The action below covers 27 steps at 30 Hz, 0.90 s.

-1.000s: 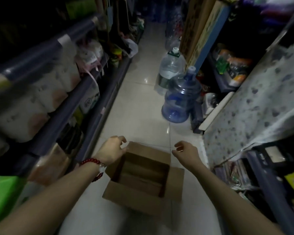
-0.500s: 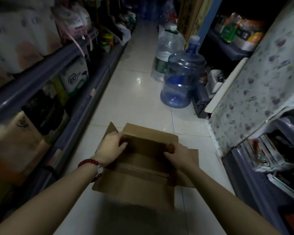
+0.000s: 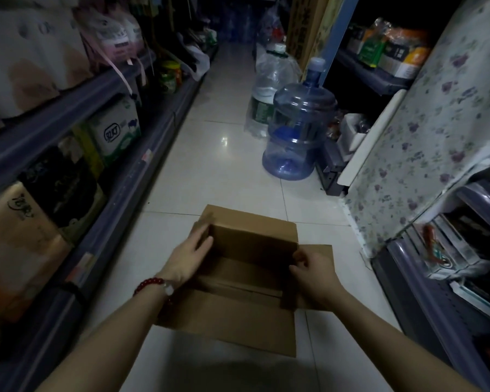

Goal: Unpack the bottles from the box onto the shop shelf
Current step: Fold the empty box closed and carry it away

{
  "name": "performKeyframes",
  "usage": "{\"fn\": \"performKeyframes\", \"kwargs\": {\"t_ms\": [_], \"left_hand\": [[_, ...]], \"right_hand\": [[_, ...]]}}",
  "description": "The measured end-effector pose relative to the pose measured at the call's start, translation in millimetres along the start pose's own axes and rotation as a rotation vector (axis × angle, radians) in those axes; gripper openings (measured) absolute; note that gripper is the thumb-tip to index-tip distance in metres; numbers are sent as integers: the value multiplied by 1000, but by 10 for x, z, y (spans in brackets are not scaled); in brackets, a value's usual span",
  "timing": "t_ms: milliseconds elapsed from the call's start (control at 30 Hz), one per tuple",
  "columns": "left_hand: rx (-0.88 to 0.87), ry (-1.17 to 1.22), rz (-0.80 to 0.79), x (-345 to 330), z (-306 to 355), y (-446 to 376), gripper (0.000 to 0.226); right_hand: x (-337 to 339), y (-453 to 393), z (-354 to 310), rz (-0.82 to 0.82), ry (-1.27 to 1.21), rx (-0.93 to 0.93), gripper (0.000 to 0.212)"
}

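A brown cardboard box [image 3: 238,321] lies on the white tiled floor of a dim shop aisle, its flaps spread out. Its inside looks dark and I see no bottles in it. My left hand [image 3: 188,257], with a red bead bracelet on the wrist, rests flat against the box's left flap, fingers extended. On the right side, my right hand [image 3: 313,274] pinches the right flap between curled fingers. The shop shelf [image 3: 77,106] runs along the left of the aisle.
A large blue water jug [image 3: 297,131] and a clear water jug [image 3: 269,89] stand on the floor ahead right. Packed goods fill the left shelves. A floral cloth [image 3: 425,142] covers a unit at right, with more shelves [image 3: 447,281] below it.
Both hands came down from above the box onto its side flaps. The view has tilted down and closer to the box.
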<state>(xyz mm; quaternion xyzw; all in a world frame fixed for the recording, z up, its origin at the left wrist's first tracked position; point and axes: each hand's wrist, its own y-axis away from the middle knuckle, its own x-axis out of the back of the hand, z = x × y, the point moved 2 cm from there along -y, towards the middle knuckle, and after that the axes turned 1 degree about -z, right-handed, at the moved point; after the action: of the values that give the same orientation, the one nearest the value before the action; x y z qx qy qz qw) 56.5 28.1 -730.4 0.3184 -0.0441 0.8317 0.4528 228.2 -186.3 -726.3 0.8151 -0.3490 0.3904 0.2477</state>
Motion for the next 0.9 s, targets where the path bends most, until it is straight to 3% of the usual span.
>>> {"fn": "performKeyframes", "kwargs": {"t_ms": [200,333,500,633,767,833,900], "left_hand": [[123,-346,-132,-455,-172,-125,60],[118,-386,-132,-493,-263,-170,60],[104,-409,-134,-517,-324,-164,61],[89,-392,-122,-516,-322,-119,59],[94,-395,-123,-549,-331,-129,59],[88,-404,-117,-568,-339,-133,60],[73,-408,-123,-581,-360,-121,60]], "right_hand": [[209,-45,267,158,14,-6,36],[321,-91,659,271,-15,-128,41],[184,-89,1006,275,-62,-227,37],[88,-71,913,206,-237,-174,33],[121,-124,533,207,-411,-3,28],[43,-217,394,163,-328,78,33],[-103,-341,323,132,-219,104,51]]}}
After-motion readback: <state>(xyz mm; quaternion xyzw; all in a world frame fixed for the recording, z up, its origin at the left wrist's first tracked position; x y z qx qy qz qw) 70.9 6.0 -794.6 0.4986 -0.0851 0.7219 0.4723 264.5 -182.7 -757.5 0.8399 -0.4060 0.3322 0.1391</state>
